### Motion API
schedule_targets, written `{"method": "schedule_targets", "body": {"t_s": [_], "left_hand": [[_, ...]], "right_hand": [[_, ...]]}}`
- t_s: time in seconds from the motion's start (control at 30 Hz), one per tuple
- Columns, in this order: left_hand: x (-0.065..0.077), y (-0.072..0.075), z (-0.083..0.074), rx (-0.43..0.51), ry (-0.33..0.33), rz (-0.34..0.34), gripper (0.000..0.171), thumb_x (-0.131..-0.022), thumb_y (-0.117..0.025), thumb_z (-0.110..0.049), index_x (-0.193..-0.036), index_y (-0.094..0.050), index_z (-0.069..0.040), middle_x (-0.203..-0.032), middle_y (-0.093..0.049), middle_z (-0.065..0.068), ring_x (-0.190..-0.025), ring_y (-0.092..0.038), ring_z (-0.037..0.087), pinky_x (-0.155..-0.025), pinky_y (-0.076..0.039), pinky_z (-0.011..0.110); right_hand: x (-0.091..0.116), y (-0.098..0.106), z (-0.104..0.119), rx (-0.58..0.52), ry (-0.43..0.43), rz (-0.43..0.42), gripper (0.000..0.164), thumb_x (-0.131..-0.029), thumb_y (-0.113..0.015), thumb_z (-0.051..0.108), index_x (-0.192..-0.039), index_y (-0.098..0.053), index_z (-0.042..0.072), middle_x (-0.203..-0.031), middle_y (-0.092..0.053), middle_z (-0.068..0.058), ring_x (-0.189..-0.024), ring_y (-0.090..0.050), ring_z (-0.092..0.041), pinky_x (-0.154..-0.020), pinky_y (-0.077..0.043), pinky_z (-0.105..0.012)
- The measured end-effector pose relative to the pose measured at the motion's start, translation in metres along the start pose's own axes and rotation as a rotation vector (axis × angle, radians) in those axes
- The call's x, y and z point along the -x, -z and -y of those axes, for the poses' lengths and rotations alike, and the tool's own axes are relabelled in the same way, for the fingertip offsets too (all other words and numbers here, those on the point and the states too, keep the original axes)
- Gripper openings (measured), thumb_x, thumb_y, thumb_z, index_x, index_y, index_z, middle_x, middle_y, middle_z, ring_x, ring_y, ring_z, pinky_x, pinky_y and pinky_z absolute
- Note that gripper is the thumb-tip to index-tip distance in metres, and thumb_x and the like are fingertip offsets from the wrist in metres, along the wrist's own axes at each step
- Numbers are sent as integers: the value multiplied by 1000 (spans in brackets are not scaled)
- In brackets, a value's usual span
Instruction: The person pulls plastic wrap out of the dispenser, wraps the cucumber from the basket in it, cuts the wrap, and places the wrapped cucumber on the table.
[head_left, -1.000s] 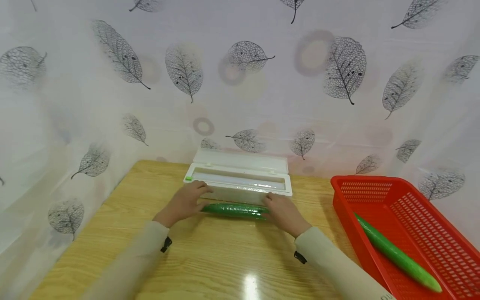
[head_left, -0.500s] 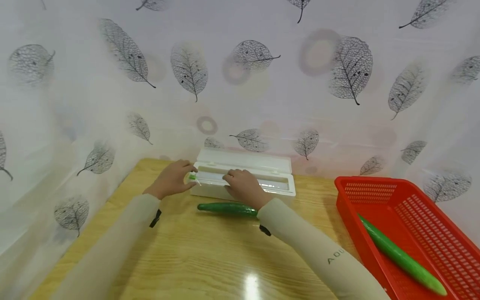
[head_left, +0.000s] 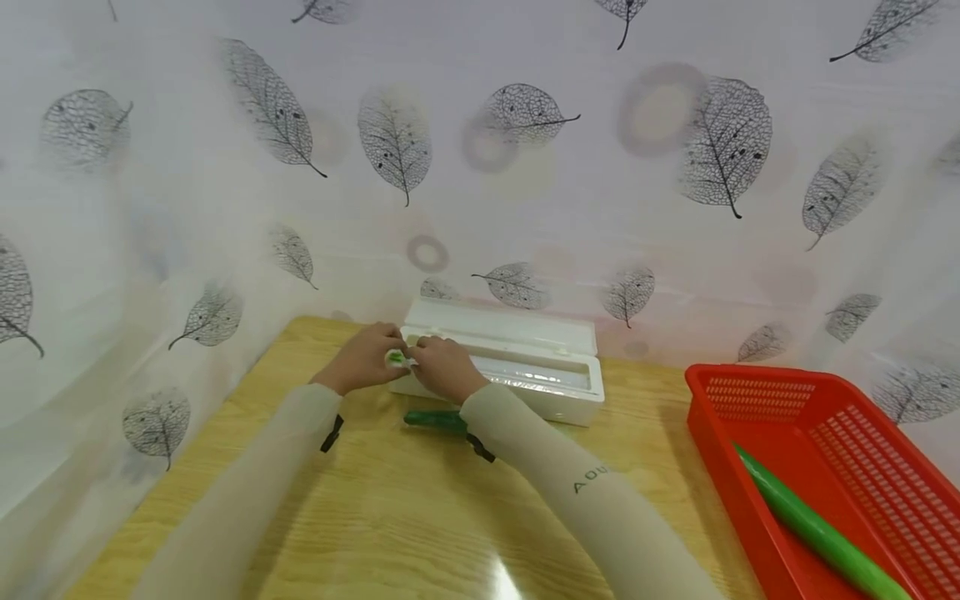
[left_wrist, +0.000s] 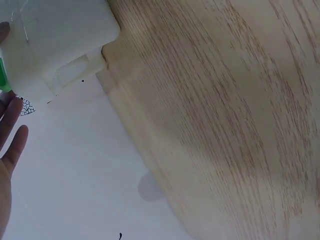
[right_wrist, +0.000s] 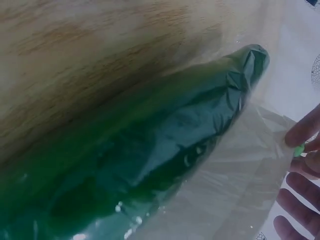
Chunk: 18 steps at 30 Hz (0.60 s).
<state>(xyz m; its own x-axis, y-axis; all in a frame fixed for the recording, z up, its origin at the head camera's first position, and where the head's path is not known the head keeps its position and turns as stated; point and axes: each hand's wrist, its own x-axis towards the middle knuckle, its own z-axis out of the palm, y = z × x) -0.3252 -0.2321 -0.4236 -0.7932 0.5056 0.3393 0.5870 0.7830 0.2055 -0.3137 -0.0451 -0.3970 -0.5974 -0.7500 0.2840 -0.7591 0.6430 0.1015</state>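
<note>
A white cling film box [head_left: 577, 398] stands at the back of the table with its lid raised. My left hand [head_left: 363, 360] grips the box's left end, thumb and fingers on either side of a small green slide cutter [head_left: 395, 358]. Beside it, my right hand [head_left: 446, 371] bends its fingertips at the cutter; in the right wrist view, fingers pinch the green slide cutter [right_wrist: 298, 150] at the film's edge. A green cucumber [head_left: 431, 420] lies in front of the box, partly hidden by the right sleeve. Clear film [right_wrist: 235, 175] covers the cucumber and stretches towards the box.
A red plastic basket [head_left: 712, 467] stands at the right, holding another cucumber [head_left: 817, 525]. The wooden table [head_left: 405, 517] ends at a leaf-patterned curtain [head_left: 480, 208] behind the box and on the left.
Both hands left the cucumber and went up to the box. The left hand reached the box's left end; the right hand slid leftwards along the box to the green cutter.
</note>
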Motion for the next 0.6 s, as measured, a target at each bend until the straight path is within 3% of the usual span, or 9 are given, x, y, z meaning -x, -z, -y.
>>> {"method": "schedule_targets", "body": {"t_s": [0.33, 0.6], "left_hand": [[1, -1, 3, 25, 21, -22, 28, -72, -81, -25, -93, -73, -7, -91, -57, 3, -84, -52, 19, -76, -48, 36], [1, -2, 9, -8, 5, -12, 30, -71, -82, -25, -95, -73, -8, -92, -58, 4, -85, -52, 20, -77, -47, 38]], "right_hand": [[-11, -16, 6, 89, 83, -150, 14, -90, -62, 19, -101, -70, 21, -82, -64, 3, -66, -57, -8, -56, -48, -16], [-20, -17, 11, 185, 129, -54, 21, -89, -62, 20, -109, -66, 24, -95, -69, 5, -75, -61, -8, -64, -52, -19]]}}
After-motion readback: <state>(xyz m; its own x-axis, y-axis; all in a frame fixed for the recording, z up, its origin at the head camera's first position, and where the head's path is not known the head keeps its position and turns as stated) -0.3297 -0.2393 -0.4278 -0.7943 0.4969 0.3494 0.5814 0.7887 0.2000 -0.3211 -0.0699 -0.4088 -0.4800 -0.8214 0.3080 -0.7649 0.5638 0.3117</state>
